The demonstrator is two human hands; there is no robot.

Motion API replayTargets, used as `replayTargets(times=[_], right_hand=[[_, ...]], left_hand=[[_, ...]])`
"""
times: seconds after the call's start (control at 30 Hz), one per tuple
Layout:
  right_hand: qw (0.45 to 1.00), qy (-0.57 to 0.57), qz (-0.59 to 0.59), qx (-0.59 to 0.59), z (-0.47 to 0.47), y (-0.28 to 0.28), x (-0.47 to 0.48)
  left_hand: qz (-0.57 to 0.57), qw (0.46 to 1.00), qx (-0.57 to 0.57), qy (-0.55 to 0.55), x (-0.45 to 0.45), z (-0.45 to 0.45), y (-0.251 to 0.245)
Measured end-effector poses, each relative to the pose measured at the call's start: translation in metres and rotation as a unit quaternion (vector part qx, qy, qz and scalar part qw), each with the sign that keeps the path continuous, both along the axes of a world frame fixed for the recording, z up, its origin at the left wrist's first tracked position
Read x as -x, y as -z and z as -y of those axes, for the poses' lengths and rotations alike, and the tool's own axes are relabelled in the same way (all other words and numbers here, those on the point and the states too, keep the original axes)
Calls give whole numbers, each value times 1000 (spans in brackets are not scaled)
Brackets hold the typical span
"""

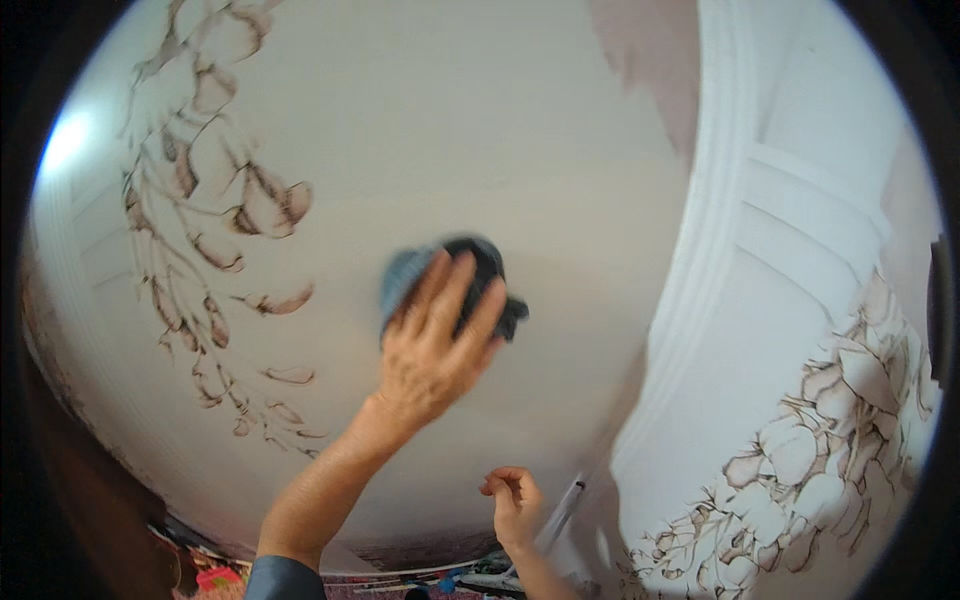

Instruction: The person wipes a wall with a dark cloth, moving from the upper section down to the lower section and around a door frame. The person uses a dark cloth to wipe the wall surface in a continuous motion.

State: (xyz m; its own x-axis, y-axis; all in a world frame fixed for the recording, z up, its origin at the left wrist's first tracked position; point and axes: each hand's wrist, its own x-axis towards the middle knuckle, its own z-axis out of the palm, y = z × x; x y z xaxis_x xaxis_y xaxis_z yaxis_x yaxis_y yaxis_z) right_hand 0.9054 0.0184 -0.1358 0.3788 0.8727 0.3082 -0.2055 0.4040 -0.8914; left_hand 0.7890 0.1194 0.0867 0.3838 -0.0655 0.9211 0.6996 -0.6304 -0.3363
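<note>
My left hand (439,360) reaches up from the lower left and presses a blurred, blue-grey and black bundle (480,262), which looks like cloth, against a pale painted surface (487,165). Its fingers are spread over the bundle, and a small black piece sticks out on the right. Lower down, my right hand (516,502) is raised with its fingers curled in; I see nothing between them. Close to that wrist, a slim grey rod with a dark tip (562,510) slants upward. Whether the rod touches the hand cannot be told.
Brown-outlined flowers (262,199) trail down the surface on the left. A white moulding-like band (679,300) curves along the right, beside a cluster of painted blossoms (810,465). Below the surface's bottom edge lie a red item (217,577) and several small mixed things.
</note>
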Motion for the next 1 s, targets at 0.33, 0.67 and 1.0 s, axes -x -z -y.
replayTargets(times=[0.33, 0.67, 1.0], right_hand=[[986, 161, 23, -28, 61, -11, -70], [903, 359, 225, -73, 157, -19, -135], [851, 403, 308, -134, 180, -69, -187]], left_hand=[[55, 970, -73, 223, -133, -29, -63], [244, 862, 85, 437, -271, -11, -116], [197, 889, 190, 368, -266, -9, 127]])
